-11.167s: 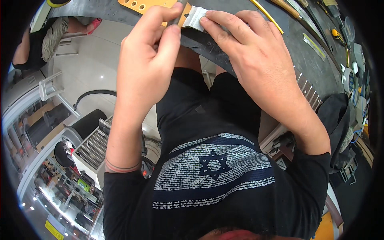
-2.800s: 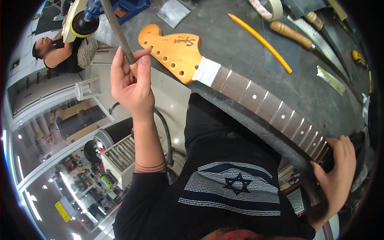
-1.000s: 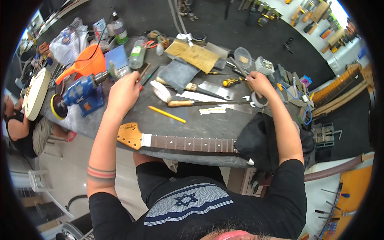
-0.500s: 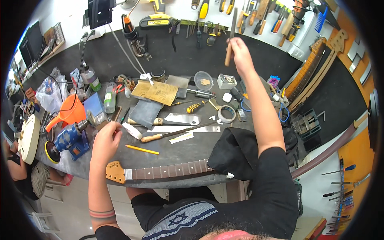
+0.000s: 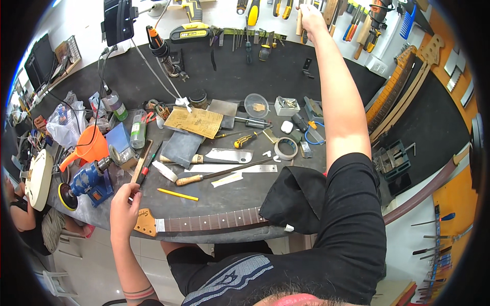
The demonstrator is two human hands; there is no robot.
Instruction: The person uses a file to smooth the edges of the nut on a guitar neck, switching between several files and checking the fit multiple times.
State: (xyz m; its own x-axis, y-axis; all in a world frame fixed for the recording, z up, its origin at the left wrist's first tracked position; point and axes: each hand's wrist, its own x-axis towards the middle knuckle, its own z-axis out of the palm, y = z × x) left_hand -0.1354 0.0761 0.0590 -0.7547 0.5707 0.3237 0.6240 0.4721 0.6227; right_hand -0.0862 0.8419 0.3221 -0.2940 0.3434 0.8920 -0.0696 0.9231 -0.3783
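My right hand point(image 5: 312, 21) is stretched up to the tool wall at the far side. Its fingers are closed around the wooden handle point(image 5: 299, 24) of a file, whose blade is largely out of view. My left hand point(image 5: 125, 206) hovers near the front edge of the bench, loosely curled, with a small gap between thumb and fingers. Just past its fingertips lies a slim wooden-handled tool point(image 5: 142, 164), beside a red and black pen-like tool point(image 5: 146, 169). A guitar neck point(image 5: 209, 222) with a dark fretboard lies along the front edge, its far right end under a black cloth point(image 5: 291, 199).
Mid-bench lie a rasp with a wooden handle point(image 5: 191, 180), a steel ruler point(image 5: 263, 168), a yellow pencil point(image 5: 177, 195), tape point(image 5: 286, 148) and sanding sheets point(image 5: 193, 121). At left stand a blue drill point(image 5: 87, 181) and an orange jug point(image 5: 92, 145). Another person point(image 5: 30, 219) sits at far left.
My right hand has carried the file up and away to the tool wall. My left hand has drawn back toward me, uncovering more of the slim wooden-handled tool. The view has shifted slightly.
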